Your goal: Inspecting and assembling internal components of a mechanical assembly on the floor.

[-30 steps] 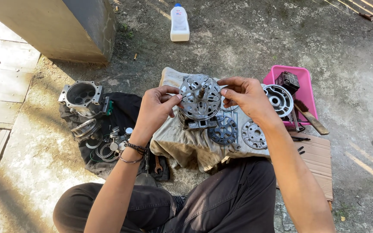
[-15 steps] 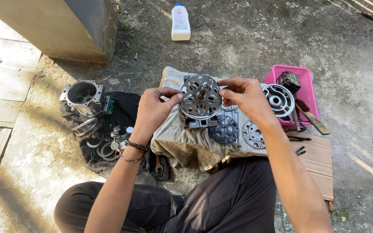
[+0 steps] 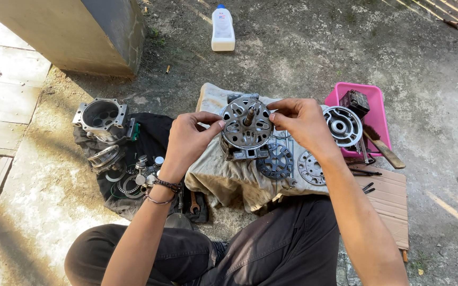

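Grey concrete pillar (image 3: pixel 75 34) at top left, beside rough concrete ground. Beige cloth (image 3: pixel 223 175) spread in front of the seated person's knees; black cloth (image 3: pixel 149 137) to its left w/ an open grey metal housing (image 3: pixel 100 116) plus rings and small parts. Pink plastic tray (image 3: pixel 369 95) at right, a round silver finned plate (image 3: pixel 342 126) leaning on it. White plastic bottle (image 3: pixel 222 29) stands further back. Round grey metal disc w/ slots and centre shaft (image 3: pixel 246 126) is held above the beige cloth, face up: left hand (image 3: pixel 189 143) pinches its left rim, right hand (image 3: pixel 303 123) pinches its right rim. Two flat perforated discs (image 3: pixel 276 161) lie just below it on the cloth.
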